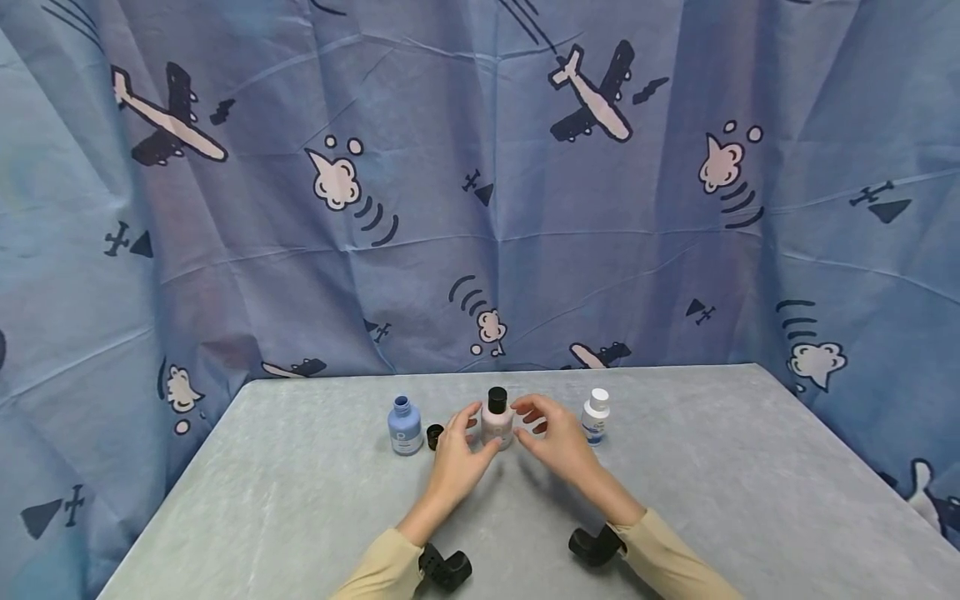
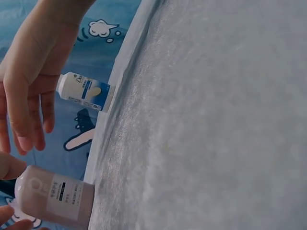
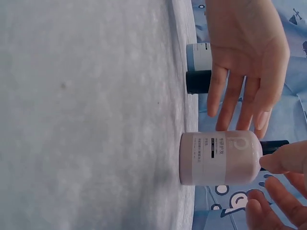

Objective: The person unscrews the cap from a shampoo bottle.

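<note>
A pale pink bottle (image 1: 496,427) with a black cap (image 1: 497,399) stands upright on the table between the two hands. My left hand (image 1: 459,457) is at its left side, fingers loosely bent and thumb spread in front. At its right side is my right hand (image 1: 553,435), fingers bent and thumb apart from them. Neither hand is closed round the bottle; whether a fingertip touches it I cannot tell. In the left wrist view the pink bottle (image 2: 55,197) shows its white label, with the right hand (image 2: 33,76) above it. The right wrist view shows the left hand (image 3: 249,62) beside the bottle (image 3: 218,159).
Left of the hands stands a blue bottle (image 1: 405,427) with an uncovered neck; a loose black cap (image 1: 434,437) lies between it and the left hand. A white bottle (image 1: 596,416) with a white cap stands behind the right hand. A patterned blue curtain (image 1: 495,183) hangs behind the grey table (image 1: 300,500).
</note>
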`<control>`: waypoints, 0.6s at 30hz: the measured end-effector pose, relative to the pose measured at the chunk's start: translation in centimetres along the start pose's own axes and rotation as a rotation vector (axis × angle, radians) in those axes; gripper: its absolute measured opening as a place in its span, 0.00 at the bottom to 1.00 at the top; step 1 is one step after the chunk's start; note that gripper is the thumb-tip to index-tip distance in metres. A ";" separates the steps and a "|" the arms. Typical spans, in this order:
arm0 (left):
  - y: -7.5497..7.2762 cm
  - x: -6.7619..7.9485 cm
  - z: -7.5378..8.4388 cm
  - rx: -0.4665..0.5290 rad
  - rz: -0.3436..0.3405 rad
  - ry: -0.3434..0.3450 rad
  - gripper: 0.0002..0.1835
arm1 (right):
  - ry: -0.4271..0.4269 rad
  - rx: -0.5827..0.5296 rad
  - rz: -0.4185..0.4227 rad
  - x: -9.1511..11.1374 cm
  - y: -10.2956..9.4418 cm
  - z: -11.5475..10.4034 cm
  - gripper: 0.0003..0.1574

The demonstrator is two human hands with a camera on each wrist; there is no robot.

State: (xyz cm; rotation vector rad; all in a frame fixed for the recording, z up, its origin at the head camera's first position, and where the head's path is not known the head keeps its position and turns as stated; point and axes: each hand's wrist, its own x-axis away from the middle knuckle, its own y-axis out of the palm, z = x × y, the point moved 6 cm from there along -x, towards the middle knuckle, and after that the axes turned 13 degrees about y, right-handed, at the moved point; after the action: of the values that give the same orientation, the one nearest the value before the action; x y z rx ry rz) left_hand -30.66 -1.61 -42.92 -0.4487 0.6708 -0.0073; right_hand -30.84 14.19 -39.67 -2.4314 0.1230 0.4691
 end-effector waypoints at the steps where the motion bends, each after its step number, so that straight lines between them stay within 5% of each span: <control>1: 0.1 -0.1 0.0 0.006 0.005 -0.002 0.31 | 0.010 -0.008 -0.003 -0.1 -0.1 0.1 0.21; 18: 0.8 -1.3 -0.9 0.061 0.038 -0.030 0.33 | 0.079 0.012 -0.037 -0.9 -0.1 0.1 0.28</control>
State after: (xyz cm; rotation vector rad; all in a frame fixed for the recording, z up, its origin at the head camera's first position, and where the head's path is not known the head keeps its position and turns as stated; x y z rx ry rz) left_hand -32.36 -1.10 -43.09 -0.3769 0.6477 0.0144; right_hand -31.70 14.32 -39.36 -2.4366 0.1140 0.3544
